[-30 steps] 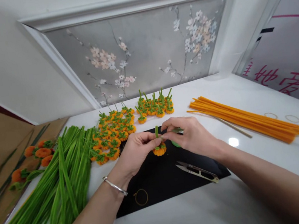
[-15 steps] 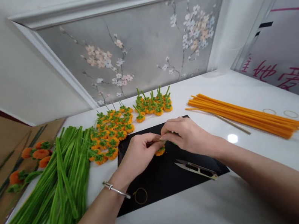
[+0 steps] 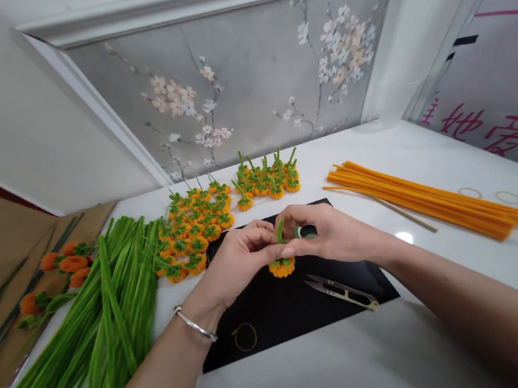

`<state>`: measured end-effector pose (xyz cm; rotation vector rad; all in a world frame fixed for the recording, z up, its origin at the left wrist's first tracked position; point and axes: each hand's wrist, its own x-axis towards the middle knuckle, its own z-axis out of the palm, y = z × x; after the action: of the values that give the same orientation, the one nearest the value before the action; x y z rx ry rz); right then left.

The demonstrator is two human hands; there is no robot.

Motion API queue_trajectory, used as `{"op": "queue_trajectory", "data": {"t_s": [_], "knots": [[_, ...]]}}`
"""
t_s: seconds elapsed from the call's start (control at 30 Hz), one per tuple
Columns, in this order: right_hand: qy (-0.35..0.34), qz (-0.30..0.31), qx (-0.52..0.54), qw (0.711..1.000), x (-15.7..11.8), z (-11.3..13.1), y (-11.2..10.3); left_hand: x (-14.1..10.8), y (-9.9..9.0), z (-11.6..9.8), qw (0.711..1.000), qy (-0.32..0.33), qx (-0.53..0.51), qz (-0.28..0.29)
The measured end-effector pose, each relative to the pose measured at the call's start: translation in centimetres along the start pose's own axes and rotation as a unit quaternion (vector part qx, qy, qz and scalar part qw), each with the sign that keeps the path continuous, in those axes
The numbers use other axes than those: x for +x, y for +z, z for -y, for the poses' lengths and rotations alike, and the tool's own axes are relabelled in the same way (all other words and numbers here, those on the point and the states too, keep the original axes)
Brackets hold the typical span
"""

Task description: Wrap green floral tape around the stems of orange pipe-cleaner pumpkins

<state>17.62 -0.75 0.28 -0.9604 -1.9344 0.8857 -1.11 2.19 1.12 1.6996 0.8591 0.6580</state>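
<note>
A small orange chenille-stem pumpkin with a green stem on top is pinched between my two hands, above the black mat. My left hand wears a silver bangle at the wrist, and its thumb and fingers close on the pumpkin's green top. From the other side, my right hand has its thumb and forefinger closed at the same spot, thumb tips nearly touching. A small round green-and-white object shows by the right palm; its kind is unclear. Thread snips lie on the black mat just below the right hand.
Green chenille stems lie in a pile at the left. Finished pumpkins stand in groups behind the mat. Orange chenille stems and a thin stick lie right. A thin ring rests on the mat. Orange fruit-like pieces sit far left.
The pumpkin's upright green stem and more of its orange body now show between my hands. My right fingers have curled and shifted, uncovering the round green-and-white object. The view has shifted slightly.
</note>
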Motion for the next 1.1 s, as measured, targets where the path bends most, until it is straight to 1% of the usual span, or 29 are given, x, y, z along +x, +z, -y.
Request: {"op": "queue_trajectory", "data": {"t_s": [0.1, 0.17, 0.27, 0.33, 0.43, 0.53, 0.63, 0.7, 0.77, 0.83, 0.9, 0.97, 1.03, 1.1], "knots": [[0.022, 0.015, 0.075, 0.997, 0.0, 0.1, 0.0, -0.2, 0.0, 0.1, 0.997, -0.011, -0.060, 0.050], [0.033, 0.023, 0.122, 0.992, 0.1, 0.0, 0.0, -0.3, 0.1, 0.2, 0.993, -0.025, -0.090, 0.070], [0.043, 0.031, 0.174, 0.983, 0.1, -0.2, 0.0, -0.3, 0.1, -0.1, 0.991, -0.042, -0.102, 0.074], [0.045, 0.036, 0.181, 0.982, 0.1, -0.3, -0.1, -0.4, 0.2, -0.4, 0.991, -0.045, -0.101, 0.070], [0.041, 0.029, 0.148, 0.988, 0.0, -0.3, -0.1, -0.4, 0.2, -0.5, 0.991, -0.049, -0.107, 0.066], [0.026, 0.010, 0.093, 0.995, 0.0, -0.2, -0.1, -0.5, 0.0, -0.1, 0.988, -0.067, -0.120, 0.067], [-0.002, -0.024, 0.033, 0.999, 0.1, -0.1, -0.1, -0.5, -0.3, 0.4, 0.979, -0.089, -0.165, 0.078], [-0.019, -0.052, 0.003, 0.998, 0.1, -0.2, -0.1, -0.6, -0.3, 0.6, 0.975, -0.088, -0.190, 0.080], [-0.031, -0.081, -0.014, 0.996, 0.1, -0.4, 0.0, -0.6, -0.1, 0.5, 0.984, -0.065, -0.154, 0.061], [-0.037, -0.105, -0.026, 0.993, 0.1, -0.5, 0.2, -0.7, 0.4, 0.2, 0.996, -0.032, -0.072, 0.029], [-0.042, -0.120, -0.045, 0.991, 0.0, -0.5, 0.3, -0.8, 1.0, 0.0, 1.000, 0.005, -0.002, -0.014], [-0.040, -0.127, -0.067, 0.989, -0.1, -0.4, 0.3, -0.8, 1.5, -0.3, 0.998, 0.038, 0.020, -0.055], [-0.032, -0.133, -0.074, 0.988, -0.2, -0.2, 0.3, -0.8, 1.8, -0.5, 0.997, 0.047, -0.023, -0.063], [-0.020, -0.135, -0.063, 0.989, -0.2, -0.1, 0.3, -0.8, 1.7, -0.7, 0.994, 0.023, -0.103, -0.041]]}}
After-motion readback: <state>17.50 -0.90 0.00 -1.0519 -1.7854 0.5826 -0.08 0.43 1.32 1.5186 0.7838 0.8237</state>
